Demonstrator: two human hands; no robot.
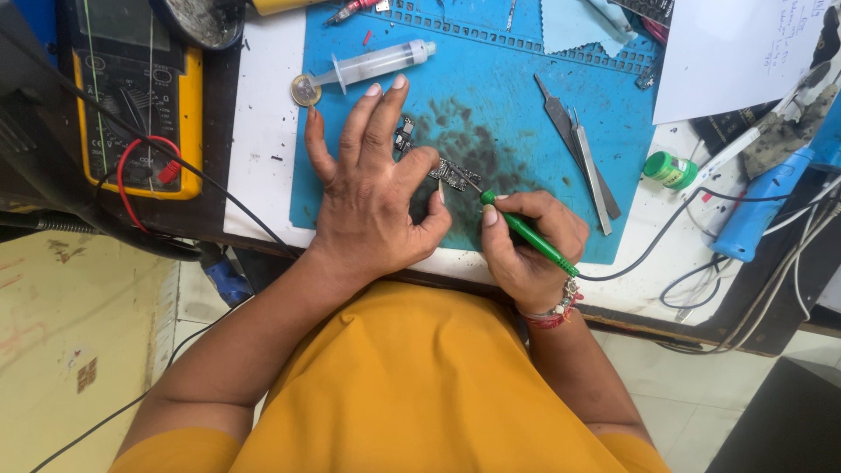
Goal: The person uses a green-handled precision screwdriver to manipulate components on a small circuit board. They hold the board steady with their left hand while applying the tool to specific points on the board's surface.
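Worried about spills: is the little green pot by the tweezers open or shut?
Shut: the green pot lies on its side with its lid on.

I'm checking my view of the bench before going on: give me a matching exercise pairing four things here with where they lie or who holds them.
Things:
1. small circuit board
2. green-handled soldering iron
3. syringe
4. multimeter

Places or states:
A. off the blue mat, at the far left of the bench
B. pinched by the left hand on the mat's dark stained patch
C. gripped in the right hand, tip at the board
D. lying at the mat's upper left edge, beside a coin

Pairs: 1-B, 2-C, 3-D, 4-A
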